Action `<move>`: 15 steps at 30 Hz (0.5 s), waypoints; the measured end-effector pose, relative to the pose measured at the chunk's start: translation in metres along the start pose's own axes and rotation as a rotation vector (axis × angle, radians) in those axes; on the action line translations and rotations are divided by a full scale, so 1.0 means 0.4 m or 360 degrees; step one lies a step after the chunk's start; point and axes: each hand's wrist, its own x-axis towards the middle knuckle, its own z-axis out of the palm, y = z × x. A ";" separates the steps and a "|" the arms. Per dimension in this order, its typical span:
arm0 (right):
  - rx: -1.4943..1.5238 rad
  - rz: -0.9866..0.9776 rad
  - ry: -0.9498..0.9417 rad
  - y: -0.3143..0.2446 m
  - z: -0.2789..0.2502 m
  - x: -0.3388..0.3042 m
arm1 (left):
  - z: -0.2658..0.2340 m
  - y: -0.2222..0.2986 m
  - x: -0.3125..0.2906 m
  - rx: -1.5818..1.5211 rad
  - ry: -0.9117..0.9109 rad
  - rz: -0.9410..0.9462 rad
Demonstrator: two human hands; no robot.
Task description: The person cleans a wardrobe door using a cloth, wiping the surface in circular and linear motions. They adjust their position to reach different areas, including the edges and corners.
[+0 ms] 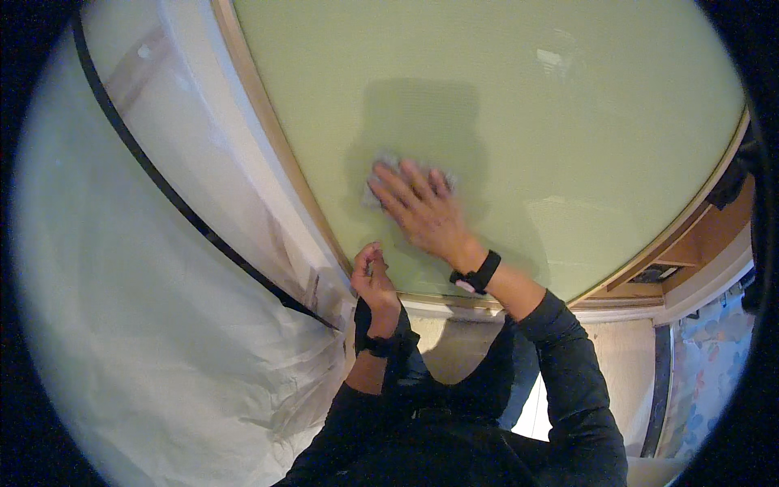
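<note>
A crumpled grey-white cloth (381, 191) lies under the fingers of my right hand (430, 217), pressed down on a glossy light green surface (617, 154). The fingers are spread over the cloth and slightly blurred; the palm hides part of it. At the near left corner of the green surface, my left hand (373, 280) is held with its fingers curled in. Nothing shows between them. Both wrists wear dark bands.
A wooden edge (280, 146) frames the green surface. To the left hang pale translucent sheets (187, 325) with a black strip (174, 195) across them. Wooden shelving (677, 252) stands at the right, above a blue patterned fabric (714, 357). My legs are close to the near edge.
</note>
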 end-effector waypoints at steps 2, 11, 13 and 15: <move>0.0018 -0.0159 -0.0258 -0.033 0.043 -0.103 | -0.020 -0.024 -0.004 0.0016 -0.0033 0.0022; 0.0412 -0.0156 -0.0417 -0.041 0.072 -0.235 | -0.007 -0.046 -0.021 0.0121 -0.0061 0.0000; 0.0373 -0.0066 -0.0129 -0.012 0.012 -0.105 | 0.004 -0.017 -0.028 0.0038 -0.0032 -0.0120; 0.0286 0.0028 0.0026 0.018 -0.044 0.015 | 0.016 -0.019 -0.040 -0.0020 0.0033 -0.0046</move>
